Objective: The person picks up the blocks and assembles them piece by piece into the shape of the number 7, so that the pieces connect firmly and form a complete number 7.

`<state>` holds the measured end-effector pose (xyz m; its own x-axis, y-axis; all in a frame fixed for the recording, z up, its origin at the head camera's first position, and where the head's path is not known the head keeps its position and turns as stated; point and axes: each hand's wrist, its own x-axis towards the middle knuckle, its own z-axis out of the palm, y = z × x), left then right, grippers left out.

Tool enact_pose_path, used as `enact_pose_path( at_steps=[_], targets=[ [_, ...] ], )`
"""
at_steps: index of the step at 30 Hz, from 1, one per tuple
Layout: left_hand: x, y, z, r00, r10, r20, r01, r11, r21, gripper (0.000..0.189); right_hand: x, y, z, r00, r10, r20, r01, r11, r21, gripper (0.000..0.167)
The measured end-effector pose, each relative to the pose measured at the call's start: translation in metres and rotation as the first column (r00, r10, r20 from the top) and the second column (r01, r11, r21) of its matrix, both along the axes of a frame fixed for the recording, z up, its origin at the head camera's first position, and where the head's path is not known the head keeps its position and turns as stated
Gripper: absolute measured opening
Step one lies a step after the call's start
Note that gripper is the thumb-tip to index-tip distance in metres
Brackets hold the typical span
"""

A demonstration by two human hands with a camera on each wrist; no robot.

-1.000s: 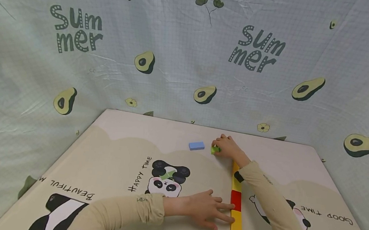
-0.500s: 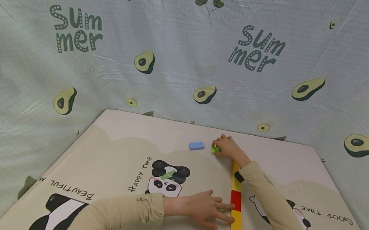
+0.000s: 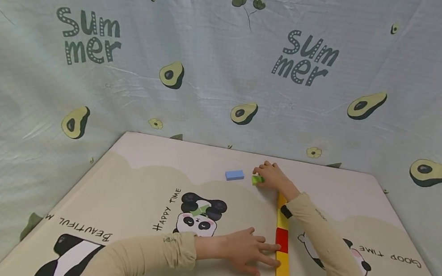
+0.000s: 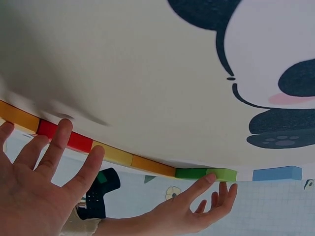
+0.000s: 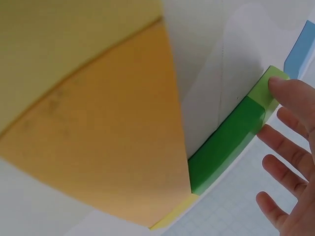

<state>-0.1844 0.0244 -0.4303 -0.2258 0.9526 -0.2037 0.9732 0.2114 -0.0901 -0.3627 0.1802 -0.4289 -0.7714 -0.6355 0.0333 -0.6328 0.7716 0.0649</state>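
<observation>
My left hand (image 3: 238, 250), fingers spread and fairly straight, touches the near end of a row of blocks. Its fingertips rest by the orange block (image 3: 282, 274) and the red block (image 3: 282, 240). Beyond them come a yellow block (image 4: 112, 154) and another orange block (image 4: 152, 166). A dark green block (image 5: 227, 142) turns the row leftward at the far end. My right hand (image 3: 274, 177) pinches the light green block (image 3: 256, 180), thumb on its near face, other fingers behind. That block lies end to end with the dark green one, which the right hand hides in the head view.
A blue block (image 3: 235, 175) lies apart, just left of the light green one. The table (image 3: 140, 210) has a printed panda cover. A patterned curtain (image 3: 207, 42) hangs behind the far edge. My right forearm crosses over the row.
Both hands and the blocks stay in place. Only the head view has shifted very slightly.
</observation>
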Motion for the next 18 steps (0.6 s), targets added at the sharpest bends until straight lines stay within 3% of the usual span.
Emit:
enact_pose_path(
  at_steps=[10,18],
  targets=[
    [0.0,0.0,0.001,1.0,-0.006,-0.018,0.006,1.0,0.001,0.055,0.005,-0.002,0.008,1.0,0.011,-0.018,-0.011,1.0,-0.002,0.035],
    [0.001,-0.001,0.002,1.0,-0.009,-0.018,0.009,1.0,0.003,0.055,0.007,-0.011,0.009,0.994,0.079,-0.08,-0.083,0.996,-0.038,0.03]
  ],
)
